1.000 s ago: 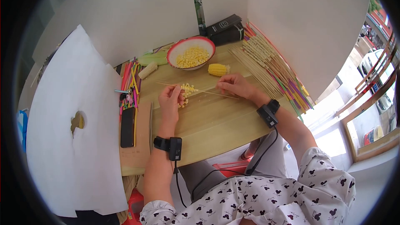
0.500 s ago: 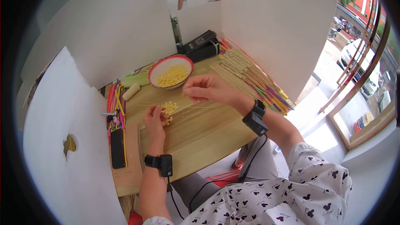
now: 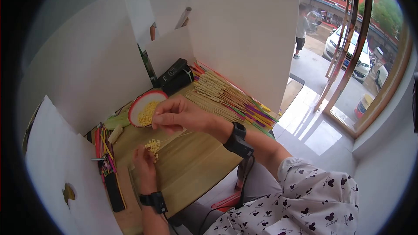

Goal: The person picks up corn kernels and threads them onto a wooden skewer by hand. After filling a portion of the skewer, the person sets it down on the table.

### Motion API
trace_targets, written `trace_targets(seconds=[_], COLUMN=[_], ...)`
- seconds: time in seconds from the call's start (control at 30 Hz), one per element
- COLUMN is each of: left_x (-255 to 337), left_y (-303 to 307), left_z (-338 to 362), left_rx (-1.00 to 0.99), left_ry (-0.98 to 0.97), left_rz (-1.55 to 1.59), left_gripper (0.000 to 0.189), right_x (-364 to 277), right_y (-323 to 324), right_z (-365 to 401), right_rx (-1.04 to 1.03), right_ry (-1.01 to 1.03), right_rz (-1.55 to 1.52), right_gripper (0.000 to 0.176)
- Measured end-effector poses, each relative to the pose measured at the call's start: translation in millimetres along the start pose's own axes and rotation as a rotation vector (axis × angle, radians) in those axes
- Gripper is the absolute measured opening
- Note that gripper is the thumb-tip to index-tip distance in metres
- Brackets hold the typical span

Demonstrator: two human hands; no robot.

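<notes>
My left hand (image 3: 144,162) is low over the wooden board (image 3: 191,159), its fingers closed beside a small pile of yellow corn kernels (image 3: 153,146). A thin stick (image 3: 174,137) extends right from near its fingertips and appears to be held there. Raised above the board, my right hand (image 3: 180,114) has thumb and fingers pinched together; anything between them is too small to make out. It overlaps the right side of a red-rimmed white bowl (image 3: 134,109) holding more kernels. A pale corncob-like piece (image 3: 115,134) lies left of the bowl.
Many thin sticks (image 3: 217,91), some lined with pale pieces, lie at the back right beside a black box (image 3: 174,73). Colourful sticks (image 3: 104,141) and a black case (image 3: 114,193) lie left. White panels (image 3: 244,30) enclose the table. A person (image 3: 301,30) stands outside.
My view has turned right, so the table appears farther left and lower. My right hand has come nearer the bowl and now overlaps its edge. My left hand stays by the kernel pile.
</notes>
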State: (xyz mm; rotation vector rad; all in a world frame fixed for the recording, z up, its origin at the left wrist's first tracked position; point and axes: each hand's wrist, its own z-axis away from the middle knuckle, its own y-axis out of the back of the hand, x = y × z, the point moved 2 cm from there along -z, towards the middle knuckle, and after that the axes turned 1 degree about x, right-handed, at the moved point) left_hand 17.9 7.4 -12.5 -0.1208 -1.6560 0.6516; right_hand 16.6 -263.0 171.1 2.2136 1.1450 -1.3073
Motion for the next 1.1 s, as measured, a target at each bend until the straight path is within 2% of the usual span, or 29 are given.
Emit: trace_targets(seconds=[0.17,0.33,0.5,0.6,0.67,0.77,0.9,0.97,1.1], left_x=[-5,0,8,12,16,18,20,20,12], left_y=[3,-4,-15,-20,-34,-47,-60,-60,-57], left_z=[-2,3,10,15,24,33,47,49,45], left_rx=[0.027,0.006,0.002,-0.096,-0.130,-0.210,-0.256,-0.271,-0.364], left_ry=[0.055,0.020,-0.082,-0.098,-0.084,-0.062,-0.035,-0.029,-0.005], left_rz=[0.040,0.034,-0.161,-0.181,-0.170,-0.171,-0.224,-0.232,-0.268], left_gripper=[0.012,0.009,0.007,0.006,0.006,0.006,0.008,0.010,0.013], right_x=[-3,49,82,105,124,135,135,125,122], right_y=[-8,8,22,32,44,38,29,16,8], right_z=[6,15,34,45,53,74,93,100,104], right_rx=[-0.042,-0.007,0.052,0.141,0.173,0.305,0.269,0.328,0.315], right_ry=[-0.062,-0.190,-0.268,-0.278,-0.035,-0.106,-0.126,-0.224,-0.272], right_rz=[-0.035,0.009,-0.005,0.184,0.790,0.908,0.916,0.756,0.723], right_gripper=[0.022,0.021,0.021,0.020,0.022,0.019,0.023,0.027,0.029])
